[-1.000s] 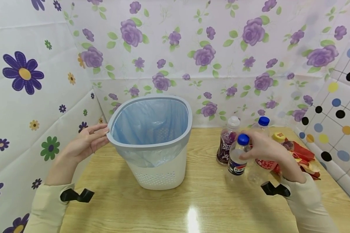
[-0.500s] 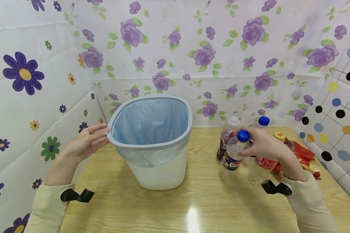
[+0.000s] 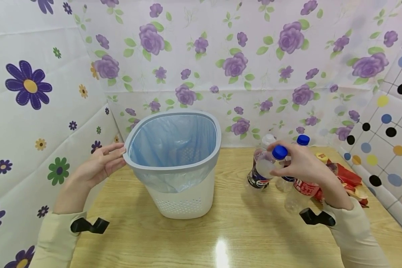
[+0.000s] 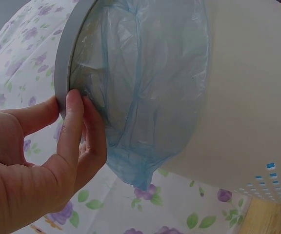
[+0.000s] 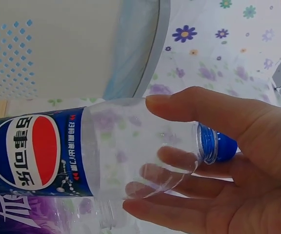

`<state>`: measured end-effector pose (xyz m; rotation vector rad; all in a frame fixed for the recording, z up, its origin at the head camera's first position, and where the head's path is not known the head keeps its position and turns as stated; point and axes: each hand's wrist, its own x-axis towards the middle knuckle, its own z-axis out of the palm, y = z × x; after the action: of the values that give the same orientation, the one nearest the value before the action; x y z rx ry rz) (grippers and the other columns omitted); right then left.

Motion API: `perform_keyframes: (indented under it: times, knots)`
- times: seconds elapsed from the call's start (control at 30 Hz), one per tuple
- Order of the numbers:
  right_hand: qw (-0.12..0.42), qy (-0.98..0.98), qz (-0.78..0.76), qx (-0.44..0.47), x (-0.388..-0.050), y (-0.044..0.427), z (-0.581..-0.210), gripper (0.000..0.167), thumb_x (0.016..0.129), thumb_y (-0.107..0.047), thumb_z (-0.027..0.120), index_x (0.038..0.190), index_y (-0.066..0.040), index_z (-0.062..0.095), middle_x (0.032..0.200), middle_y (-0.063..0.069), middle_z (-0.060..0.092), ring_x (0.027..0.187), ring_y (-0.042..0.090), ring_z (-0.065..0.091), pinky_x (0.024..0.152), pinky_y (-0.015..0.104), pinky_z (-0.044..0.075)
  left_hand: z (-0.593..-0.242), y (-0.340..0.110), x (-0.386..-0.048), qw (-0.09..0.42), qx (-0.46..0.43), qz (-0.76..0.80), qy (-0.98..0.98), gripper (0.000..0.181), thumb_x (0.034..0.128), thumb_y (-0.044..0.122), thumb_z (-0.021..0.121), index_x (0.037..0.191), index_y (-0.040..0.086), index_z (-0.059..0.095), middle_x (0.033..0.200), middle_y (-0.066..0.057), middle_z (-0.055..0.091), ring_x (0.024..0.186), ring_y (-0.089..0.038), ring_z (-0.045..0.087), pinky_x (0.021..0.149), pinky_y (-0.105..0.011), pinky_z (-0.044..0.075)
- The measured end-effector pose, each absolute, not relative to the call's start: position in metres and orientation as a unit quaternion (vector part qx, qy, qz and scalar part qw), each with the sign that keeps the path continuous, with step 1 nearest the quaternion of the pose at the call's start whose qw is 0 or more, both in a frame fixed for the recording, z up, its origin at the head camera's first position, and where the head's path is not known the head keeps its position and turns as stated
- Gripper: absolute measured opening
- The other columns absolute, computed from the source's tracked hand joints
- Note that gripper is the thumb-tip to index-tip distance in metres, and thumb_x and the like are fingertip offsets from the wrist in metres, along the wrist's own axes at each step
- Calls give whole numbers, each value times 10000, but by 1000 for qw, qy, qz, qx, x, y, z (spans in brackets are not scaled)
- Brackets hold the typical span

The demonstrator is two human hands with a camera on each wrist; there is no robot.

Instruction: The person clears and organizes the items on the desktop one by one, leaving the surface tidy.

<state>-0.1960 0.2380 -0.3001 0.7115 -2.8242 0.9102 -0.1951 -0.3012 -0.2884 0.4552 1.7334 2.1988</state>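
Beside the white plastic bin (image 3: 194,195) the left hand (image 3: 95,167) pinches, the right hand's (image 3: 301,163) grip, slackened, could drop the clear blue-capped bottle (image 3: 264,171).

You have a wood-grain counter (image 3: 174,243) before you, with a bright glare near its front. A white bin (image 3: 187,206) stands left of its middle. To the right stand a white-capped bottle (image 3: 268,140) and a red-labelled bottle (image 3: 305,188); a red wrapper (image 3: 350,177) lies farther right, near the back corner.
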Motion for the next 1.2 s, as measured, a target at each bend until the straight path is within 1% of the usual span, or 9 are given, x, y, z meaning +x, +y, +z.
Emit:
perform_keyframes:
  times: [0.17,0.3,0.43,0.57,0.9,0.97,1.07,1.13,1.2]
  knots:
    - [49,-919,315,231,-195,236,-299,577,771,-241,830,1259,-120,548,1256,175,597,906,258,696,722,320,615,-288,-302,-195,154,162,766,602,258,1013,6,430,1154,97,627,1061,-32,688,930,-117,713,861,-211,567]
    - [58,-917,320,232,-196,235,-298,586,782,-234,821,1277,-105,537,1307,191,569,999,347,680,755,348,617,-288,-301,-195,153,158,765,605,252,1012,9,436,1149,101,627,1051,-27,690,919,-115,715,850,-207,571]
    - [57,-910,340,231,-196,234,-298,598,798,-240,809,1298,-87,520,1349,213,533,1116,415,626,826,423,599,-288,-301,-194,152,154,765,606,244,1011,11,439,1146,104,620,1040,-26,688,907,-112,714,837,-200,575]
    - [60,-897,369,234,-196,233,-295,597,806,-228,801,1306,-76,512,1375,201,505,1209,433,557,912,486,533,-289,-301,-194,150,152,767,605,239,1011,12,441,1140,107,618,1038,-25,686,903,-112,713,836,-200,576]
    - [87,-891,378,237,-194,231,-293,568,816,-215,791,1306,-111,525,1355,182,522,1208,425,555,927,500,516,-292,-302,-196,153,154,775,594,241,1011,9,437,1144,104,614,1059,-34,687,928,-123,712,857,-218,575]
    - [96,-887,385,238,-194,232,-293,572,811,-193,795,1310,-106,527,1345,174,532,1202,407,562,933,451,527,-292,-302,-196,155,156,775,593,244,1012,6,433,1148,104,610,1059,-36,686,928,-124,711,857,-217,575]
    - [116,-877,397,246,-194,232,-292,582,803,-143,798,1317,-94,530,1336,150,549,1194,356,569,937,246,540,-292,-302,-196,153,155,773,596,236,1012,10,434,1147,110,600,1057,-33,683,928,-119,709,851,-211,576]
    - [131,-870,406,248,-195,232,-291,584,796,-118,800,1317,-111,538,1330,127,557,1187,287,582,912,115,508,-291,-302,-196,151,150,772,599,229,1012,16,438,1147,116,594,1057,-31,680,929,-116,708,848,-206,577]
    - [147,-862,415,252,-195,231,-290,585,792,-90,798,1318,-121,543,1319,113,560,1178,185,594,888,48,475,-291,-302,-197,150,147,771,601,223,1013,21,439,1147,121,586,1057,-28,677,929,-114,707,846,-205,577]
